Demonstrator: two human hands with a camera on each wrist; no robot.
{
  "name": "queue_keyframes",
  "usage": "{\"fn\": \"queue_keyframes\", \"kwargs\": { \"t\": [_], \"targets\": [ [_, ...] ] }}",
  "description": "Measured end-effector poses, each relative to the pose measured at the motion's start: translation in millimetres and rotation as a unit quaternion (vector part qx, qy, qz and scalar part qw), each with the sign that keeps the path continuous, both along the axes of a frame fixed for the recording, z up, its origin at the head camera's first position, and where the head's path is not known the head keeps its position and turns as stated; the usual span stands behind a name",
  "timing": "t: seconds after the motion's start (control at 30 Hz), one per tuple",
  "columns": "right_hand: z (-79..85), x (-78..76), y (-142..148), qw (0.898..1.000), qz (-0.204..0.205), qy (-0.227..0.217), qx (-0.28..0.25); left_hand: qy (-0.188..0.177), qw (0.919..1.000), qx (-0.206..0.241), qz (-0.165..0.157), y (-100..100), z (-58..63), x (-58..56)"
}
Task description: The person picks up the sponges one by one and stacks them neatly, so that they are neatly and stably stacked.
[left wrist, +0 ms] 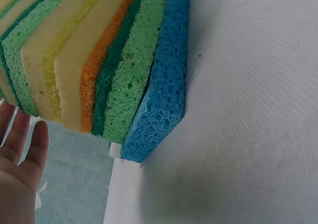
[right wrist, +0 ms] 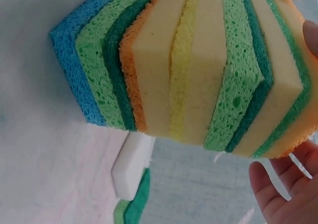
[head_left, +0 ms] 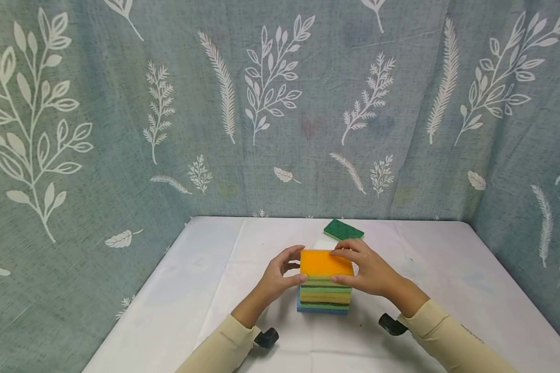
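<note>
A neat stack of sponges [head_left: 325,296] stands on the table, blue sponge [left wrist: 161,80] at the bottom. Above it come light green, dark green, orange, cream and yellow layers. An orange-faced sponge [head_left: 322,263] lies on top. At the upper left side of the stack is my left hand [head_left: 284,268], thumb at the top sponge's front left edge, fingers [left wrist: 37,144] stretched along the side. My right hand [head_left: 366,267] touches the top sponge's right side, thumb at the front and fingertips over its upper face. Its fingers [right wrist: 266,184] look loosely extended in the right wrist view.
A green sponge [head_left: 343,230] lies behind the stack toward the table's far edge. Next to it is a white block [right wrist: 131,167], mostly hidden in the head view. White cloth covers the table [head_left: 224,259]; a leaf-patterned curtain [head_left: 280,114] hangs around its back and sides.
</note>
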State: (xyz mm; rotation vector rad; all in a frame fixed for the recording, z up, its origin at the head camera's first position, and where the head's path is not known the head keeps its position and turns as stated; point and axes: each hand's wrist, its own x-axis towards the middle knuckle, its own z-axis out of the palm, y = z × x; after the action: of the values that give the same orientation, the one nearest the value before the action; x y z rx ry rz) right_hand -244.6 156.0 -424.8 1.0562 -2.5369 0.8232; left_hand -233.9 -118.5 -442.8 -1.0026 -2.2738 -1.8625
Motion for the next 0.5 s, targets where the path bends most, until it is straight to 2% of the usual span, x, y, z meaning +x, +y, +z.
{"fn": "queue_keyframes", "kwargs": {
  "t": [0.23,0.4,0.5],
  "targets": [
    [-0.5,-4.9,8,0.999,0.025,-0.003,-0.027,0.002,0.9999,0.016,-0.006,0,2.0,-1.4],
    [-0.5,-17.5,18,0.996,0.044,-0.021,-0.068,0.000,0.9994,0.032,-0.010,0,2.7,-3.2],
    [-2.1,-28.7,25,0.995,0.035,-0.036,-0.081,-0.004,0.9995,0.031,-0.006,1,3.4,-3.4]
  ]
}}
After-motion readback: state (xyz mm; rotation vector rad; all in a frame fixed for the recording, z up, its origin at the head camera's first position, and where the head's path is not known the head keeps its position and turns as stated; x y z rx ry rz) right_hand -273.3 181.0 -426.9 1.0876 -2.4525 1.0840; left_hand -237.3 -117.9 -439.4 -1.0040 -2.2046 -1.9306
